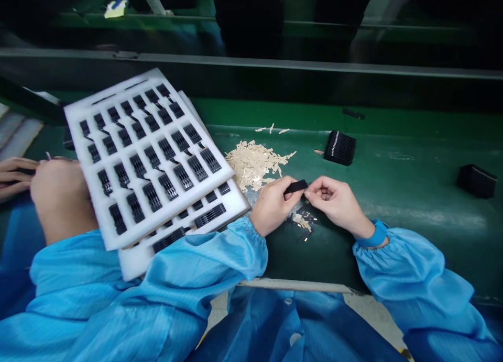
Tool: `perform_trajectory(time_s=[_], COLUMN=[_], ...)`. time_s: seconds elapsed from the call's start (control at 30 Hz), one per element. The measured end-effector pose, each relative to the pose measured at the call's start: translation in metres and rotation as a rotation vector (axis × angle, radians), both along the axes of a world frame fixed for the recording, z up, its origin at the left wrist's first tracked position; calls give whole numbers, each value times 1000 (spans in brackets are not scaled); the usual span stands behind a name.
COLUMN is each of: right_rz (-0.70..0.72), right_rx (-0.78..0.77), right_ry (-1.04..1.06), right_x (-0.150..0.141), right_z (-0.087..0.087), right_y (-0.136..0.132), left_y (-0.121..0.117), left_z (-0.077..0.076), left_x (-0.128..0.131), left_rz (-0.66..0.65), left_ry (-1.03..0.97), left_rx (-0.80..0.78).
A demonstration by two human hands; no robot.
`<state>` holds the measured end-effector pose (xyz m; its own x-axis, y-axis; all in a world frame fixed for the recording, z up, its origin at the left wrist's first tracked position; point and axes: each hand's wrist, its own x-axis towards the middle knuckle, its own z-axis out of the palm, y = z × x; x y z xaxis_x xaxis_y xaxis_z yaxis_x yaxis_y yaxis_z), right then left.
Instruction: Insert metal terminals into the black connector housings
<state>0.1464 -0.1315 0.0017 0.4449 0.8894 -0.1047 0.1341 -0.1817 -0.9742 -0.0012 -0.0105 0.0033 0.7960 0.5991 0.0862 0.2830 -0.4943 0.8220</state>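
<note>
My left hand grips a small black rectangular piece between thumb and fingers, held just above the green work surface. At the far end of that piece, the fingertips of my right hand are pinched together; anything between them is too small to make out. Beneath both hands lies a little scatter of dark and cream bits. Beyond my left hand spreads a heap of thin cream-coloured strips. Behind my right hand sits a black stack of thin pieces with a pale dotted edge.
White foam trays holding rows of black parts are stacked at left, close to my left forearm. Another person's hand is beside them. A second black block sits at far right; one flat black piece lies farther back.
</note>
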Motion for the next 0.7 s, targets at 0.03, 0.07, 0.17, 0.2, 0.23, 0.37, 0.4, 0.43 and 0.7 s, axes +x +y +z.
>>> perform_trajectory(time_s=[0.03,0.07,0.17,0.2,0.23,0.37,0.4,0.43,0.7], right_rz=[-8,-12,-8,-3,3,8,9,11,-25], right_rx=[3,2,-4,-7,-11,-4,2,8,1], right_ry=[-16,-31,-46,-47,-53,-190,-238,-280,-218], right_x=[0,0,1,1,1,-1,-2,-3,0], right_z=[0,-1,-2,-2,-2,-1,0,0,-4], right_y=[0,0,0,0,0,-1,-2,-2,-2], left_y=[0,0,0,0,0,1,1,1,5], left_z=[0,0,0,0,0,-1,-1,-1,1], left_x=[0,0,-1,-1,-2,-2,-2,-2,-2], left_rz=[-14,-21,-26,-26,-28,-52,-57,-56,-16], left_ry=[-1,-6,-21,-24,-25,-12,-4,5,-29], left_rx=[10,11,17,33,57,187,212,226,81])
